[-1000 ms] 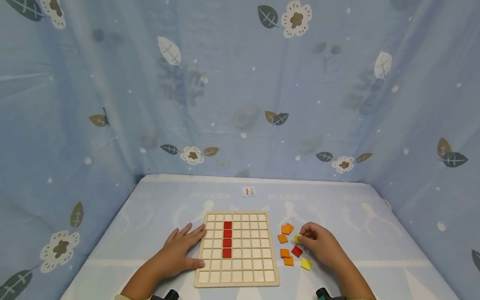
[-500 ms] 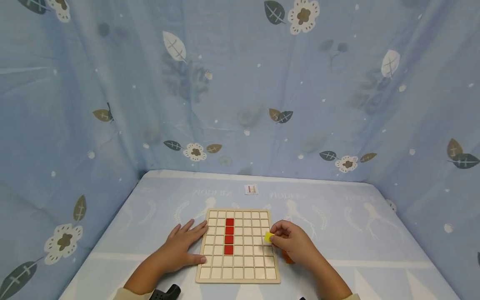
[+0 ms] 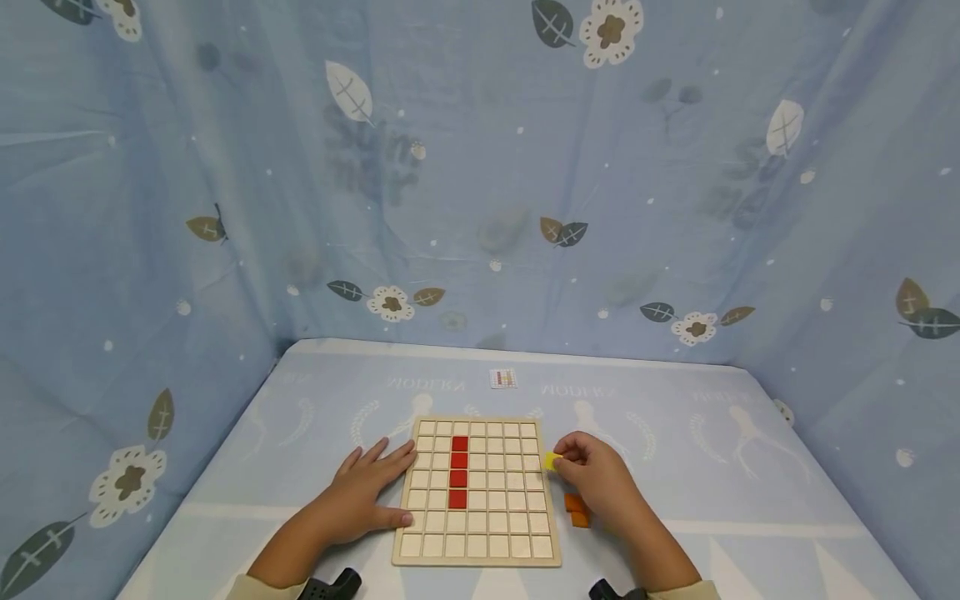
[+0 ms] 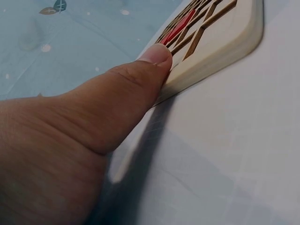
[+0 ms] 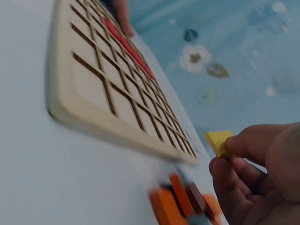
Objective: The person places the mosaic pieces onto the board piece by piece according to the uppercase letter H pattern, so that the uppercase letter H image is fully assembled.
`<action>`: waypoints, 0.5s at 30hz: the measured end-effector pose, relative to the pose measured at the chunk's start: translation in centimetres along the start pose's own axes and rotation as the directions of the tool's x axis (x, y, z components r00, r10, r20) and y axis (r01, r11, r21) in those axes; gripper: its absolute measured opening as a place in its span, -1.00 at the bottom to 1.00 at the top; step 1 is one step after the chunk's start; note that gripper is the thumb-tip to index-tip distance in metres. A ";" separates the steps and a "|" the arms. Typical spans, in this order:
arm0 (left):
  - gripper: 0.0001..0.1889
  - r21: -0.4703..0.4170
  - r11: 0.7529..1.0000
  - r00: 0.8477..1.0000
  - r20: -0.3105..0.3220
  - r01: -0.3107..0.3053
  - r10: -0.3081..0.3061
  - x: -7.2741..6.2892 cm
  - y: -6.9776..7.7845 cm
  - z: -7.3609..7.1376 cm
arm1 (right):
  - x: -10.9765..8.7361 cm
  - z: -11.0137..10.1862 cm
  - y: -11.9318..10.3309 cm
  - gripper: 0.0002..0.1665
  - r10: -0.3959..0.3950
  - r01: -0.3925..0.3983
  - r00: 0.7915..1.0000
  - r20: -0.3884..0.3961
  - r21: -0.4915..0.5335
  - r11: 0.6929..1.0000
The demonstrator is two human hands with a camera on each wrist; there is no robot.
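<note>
A light wooden grid board (image 3: 480, 561) lies on the table, with several red square tiles (image 3: 458, 478) in one column of its cells. My left hand (image 3: 363, 496) is spread along the board's left side, fingertips at the rim; the left wrist view shows its thumb (image 4: 131, 82) on the edge. Just off the board's right rim, my right hand (image 3: 600, 479) pinches a yellow tile (image 3: 552, 461) between thumb and fingers. In the right wrist view that yellow tile (image 5: 215, 140) is held up, one corner pointing away from the fingertips.
Orange tiles (image 3: 575, 502) lie right of the board, partly hidden under my right hand. A small printed card (image 3: 503, 379) with a coloured grid lies behind the board. Blue patterned curtain (image 3: 480, 208) encloses the table's back and sides.
My right hand has lifted the yellow tile from the loose tiles and carried it left to the board's right edge, then drawn back slightly right. My left hand stays at the board.
</note>
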State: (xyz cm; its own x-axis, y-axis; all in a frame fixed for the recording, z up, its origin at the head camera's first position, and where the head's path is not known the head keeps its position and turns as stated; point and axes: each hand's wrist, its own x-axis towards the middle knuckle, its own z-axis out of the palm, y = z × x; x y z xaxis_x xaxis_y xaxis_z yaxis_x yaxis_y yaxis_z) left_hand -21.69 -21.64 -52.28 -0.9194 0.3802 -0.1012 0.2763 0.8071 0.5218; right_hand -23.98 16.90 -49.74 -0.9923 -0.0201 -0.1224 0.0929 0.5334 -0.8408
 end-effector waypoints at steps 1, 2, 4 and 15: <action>0.09 -0.001 1.000 1.000 0.000 0.000 0.000 0.0 0.0 0.0 | 0.2 -0.6 0.4 -0.90 0.027 -0.027 0.999 -0.022 -0.004 1.000; 0.09 -0.004 1.000 1.000 0.002 -0.001 0.001 0.1 0.0 0.0 | 0.3 -1.1 0.7 -0.91 0.046 -0.046 0.998 -0.044 -0.014 0.999; 0.09 -0.005 1.000 1.000 0.004 -0.002 0.002 0.1 -0.1 0.0 | 0.6 -2.1 1.5 -0.89 0.076 -0.079 0.994 -0.072 -0.030 0.996; 0.10 -0.018 1.000 1.000 0.000 -0.022 0.022 0.1 -0.4 0.1 | 0.1 -4.7 4.7 -0.88 0.149 -0.165 0.983 -0.109 -0.167 0.972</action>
State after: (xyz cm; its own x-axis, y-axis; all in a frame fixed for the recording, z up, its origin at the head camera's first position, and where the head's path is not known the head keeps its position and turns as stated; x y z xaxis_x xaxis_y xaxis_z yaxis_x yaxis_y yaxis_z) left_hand -21.84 -21.84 -52.61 -0.9132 0.3975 -0.0896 0.2913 0.7906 0.5386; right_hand -24.07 23.37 -51.27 -0.9704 0.1518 -0.1876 0.2407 0.6628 -0.7091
